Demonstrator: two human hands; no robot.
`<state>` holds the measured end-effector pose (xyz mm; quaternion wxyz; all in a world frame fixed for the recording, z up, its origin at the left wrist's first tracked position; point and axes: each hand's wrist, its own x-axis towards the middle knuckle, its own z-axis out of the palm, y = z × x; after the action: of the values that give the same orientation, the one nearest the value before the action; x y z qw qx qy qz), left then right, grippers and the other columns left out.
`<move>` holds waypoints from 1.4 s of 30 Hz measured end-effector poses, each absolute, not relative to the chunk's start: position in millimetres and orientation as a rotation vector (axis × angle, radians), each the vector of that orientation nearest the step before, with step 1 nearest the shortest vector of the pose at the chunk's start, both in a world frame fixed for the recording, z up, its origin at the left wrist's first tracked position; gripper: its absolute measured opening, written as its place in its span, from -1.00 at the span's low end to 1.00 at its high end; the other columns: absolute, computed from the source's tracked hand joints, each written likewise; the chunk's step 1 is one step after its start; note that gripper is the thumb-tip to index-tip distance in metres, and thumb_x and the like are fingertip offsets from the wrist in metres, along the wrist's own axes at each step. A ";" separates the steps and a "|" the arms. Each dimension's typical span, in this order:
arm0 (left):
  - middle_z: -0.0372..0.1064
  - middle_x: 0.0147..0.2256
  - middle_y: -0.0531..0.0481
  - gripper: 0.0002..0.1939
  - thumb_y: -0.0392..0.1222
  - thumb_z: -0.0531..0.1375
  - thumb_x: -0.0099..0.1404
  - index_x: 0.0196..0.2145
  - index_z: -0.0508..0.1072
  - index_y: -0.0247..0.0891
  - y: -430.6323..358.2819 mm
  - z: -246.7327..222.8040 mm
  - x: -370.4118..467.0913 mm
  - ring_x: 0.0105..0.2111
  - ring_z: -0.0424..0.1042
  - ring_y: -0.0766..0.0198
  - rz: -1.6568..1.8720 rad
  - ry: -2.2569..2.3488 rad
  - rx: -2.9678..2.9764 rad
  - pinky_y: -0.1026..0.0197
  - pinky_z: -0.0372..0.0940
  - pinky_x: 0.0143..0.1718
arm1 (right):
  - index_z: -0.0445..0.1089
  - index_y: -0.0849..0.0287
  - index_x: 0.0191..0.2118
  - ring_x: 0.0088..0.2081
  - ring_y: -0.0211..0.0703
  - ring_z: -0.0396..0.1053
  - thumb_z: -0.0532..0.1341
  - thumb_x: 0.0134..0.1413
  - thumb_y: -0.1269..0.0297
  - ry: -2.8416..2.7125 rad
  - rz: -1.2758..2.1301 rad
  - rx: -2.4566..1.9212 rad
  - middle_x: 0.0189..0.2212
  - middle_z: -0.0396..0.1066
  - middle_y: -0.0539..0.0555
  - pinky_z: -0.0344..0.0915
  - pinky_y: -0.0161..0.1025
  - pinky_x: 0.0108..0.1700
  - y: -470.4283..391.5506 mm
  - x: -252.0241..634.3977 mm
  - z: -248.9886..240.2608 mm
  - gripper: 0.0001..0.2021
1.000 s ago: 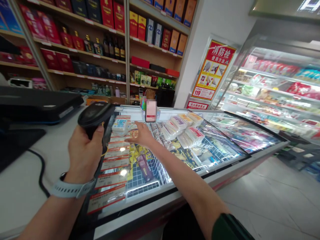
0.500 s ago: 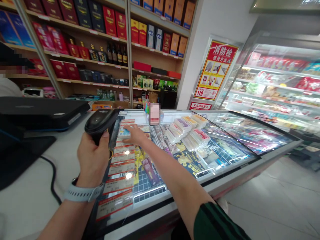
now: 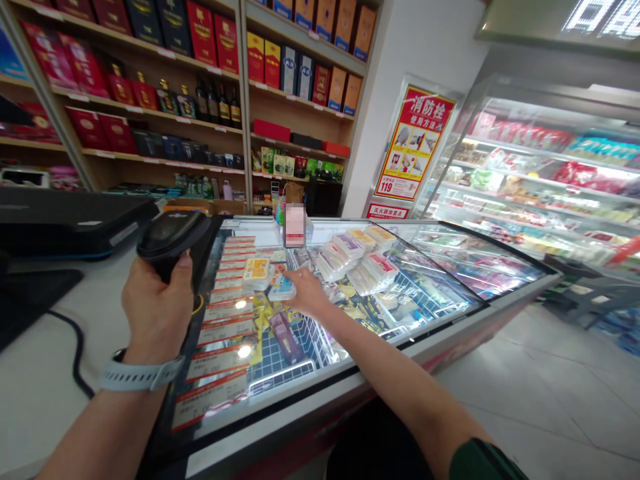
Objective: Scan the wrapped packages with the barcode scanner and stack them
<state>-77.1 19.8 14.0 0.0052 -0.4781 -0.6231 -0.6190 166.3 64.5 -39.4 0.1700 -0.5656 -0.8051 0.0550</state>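
Observation:
My left hand point(image 3: 157, 300), with a grey watch strap on its wrist, is wrapped round a black handheld barcode scanner point(image 3: 173, 237) above the counter's edge. Over the glass top of a chest freezer, my right hand point(image 3: 307, 293) grips the right side of a small clear plastic food box point(image 3: 283, 288) with a blue label. Just left of it on the glass sits a similar box point(image 3: 257, 273) with a yellow label. Farther right, several more boxes point(image 3: 357, 257) with purple, yellow and red labels are stacked on the freezer.
Price labels point(image 3: 235, 290) run along the freezer's left side. A white counter point(image 3: 35, 387) with a black device point(image 3: 65, 223) and a cable lies at left. Behind stand shelves of boxed bottles point(image 3: 200, 33). An upright display fridge point(image 3: 540, 160) is at right.
My right hand has moved right with the blue-labelled box, and the yellow-labelled box now shows beside it. The scanner stays in my left hand. My view has shifted slightly.

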 end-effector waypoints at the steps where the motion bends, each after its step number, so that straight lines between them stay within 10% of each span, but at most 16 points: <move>1: 0.51 -0.03 -0.16 -0.53 0.01 0.18 0.24 0.05 0.46 -0.24 20.4 13.5 -77.9 -0.03 0.48 -0.02 -1.948 -1.951 -1.477 -0.06 0.32 0.05 | 0.20 0.04 0.28 0.19 0.17 0.25 0.39 -0.07 -0.01 -2.307 0.171 -1.622 0.14 0.27 0.25 0.24 0.12 0.18 63.6 167.6 -35.5 -0.22; 6: 0.52 -0.04 -0.18 -0.55 0.00 0.19 0.23 0.02 0.47 -0.26 17.7 16.8 -75.2 -0.04 0.48 -0.02 -1.957 -2.011 -1.463 -0.06 0.32 0.05 | 0.12 0.08 0.34 0.30 0.45 0.10 0.47 -0.38 -0.25 -2.495 0.382 -1.716 0.32 0.08 0.37 0.21 0.32 0.18 71.0 165.1 -8.8 0.12; 12: 0.51 -0.04 -0.21 -0.51 0.04 0.19 0.23 0.04 0.46 -0.27 16.6 19.1 -77.5 -0.01 0.46 -0.09 -1.896 -2.055 -1.454 -0.12 0.30 0.07 | 0.14 -0.04 0.31 0.31 0.25 0.12 0.18 0.15 -0.22 -2.597 0.199 -1.292 0.28 0.21 0.20 0.09 0.33 0.25 117.9 116.5 -3.6 -0.31; 34: 0.51 -0.11 -0.23 -0.52 0.03 0.18 0.22 0.00 0.47 -0.33 17.2 22.8 -81.1 -0.08 0.46 -0.09 -1.863 -2.107 -1.410 -0.12 0.32 0.02 | 0.30 0.03 0.18 0.14 0.40 0.30 0.23 -0.15 -0.45 -2.371 0.183 -1.838 0.16 0.25 0.35 0.31 0.25 0.06 47.8 134.9 -12.0 -0.13; 42: 0.48 -0.07 -0.23 -0.49 0.03 0.15 0.24 0.05 0.42 -0.34 20.6 17.2 -74.0 -0.07 0.44 -0.04 -1.778 -2.110 -1.642 -0.10 0.30 0.04 | 0.29 0.15 0.21 0.18 -0.01 0.31 0.07 0.29 0.30 -2.197 0.130 -1.549 0.12 0.38 0.22 0.25 0.00 0.22 21.8 223.3 -20.5 -0.60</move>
<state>-74.0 20.6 17.2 -0.0345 -0.5110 -0.6567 -0.5536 223.3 21.8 -20.5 0.2231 -0.5612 -0.7957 0.0471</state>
